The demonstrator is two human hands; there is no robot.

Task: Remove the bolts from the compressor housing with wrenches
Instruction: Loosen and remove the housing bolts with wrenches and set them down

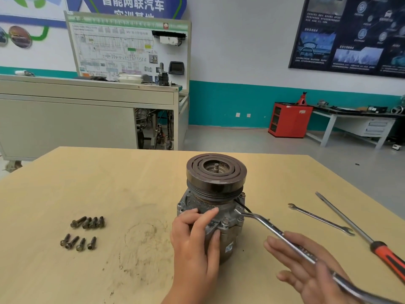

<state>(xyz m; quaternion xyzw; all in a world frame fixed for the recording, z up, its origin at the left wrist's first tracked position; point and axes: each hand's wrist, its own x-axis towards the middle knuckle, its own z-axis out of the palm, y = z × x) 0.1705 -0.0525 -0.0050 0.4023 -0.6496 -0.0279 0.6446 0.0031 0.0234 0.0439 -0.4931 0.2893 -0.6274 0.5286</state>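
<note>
While the compressor (215, 207) stands upright near the middle of the desk (131, 172), its dark grooved pulley (216, 173) on top, the person's two hands work at its near side. The left hand (195, 242) wraps the housing, fingers (207, 216) curled against the metal just under the pulley and the thumb pressed lower on the body. The right hand (306, 268) lies open, palm up, fingers spread and released, with the shaft of one wrench (282, 234) resting across the palm rather than clenched. That wrench's far end sits on the housing's right flange at a bolt (237, 212); whether it fully seats on the bolt head is hard to tell from this angle. One more bolt head (225, 221) shows on the flange just right of the left hand's fingers.

Eight loose bolts lie on the desk well left of the compressor, in two rows of four: an upper row (87, 222) packed close together and a lower row (78, 242) a little more spread.

To the right of the compressor lie two more tools, apart from each other: a second wrench (321, 219), open-ended at both ends, and beyond it a long screwdriver (359, 232) with a red and black handle that runs toward the desk's near right edge. So there are two wrenches, one screwdriver and one compressor.
</note>
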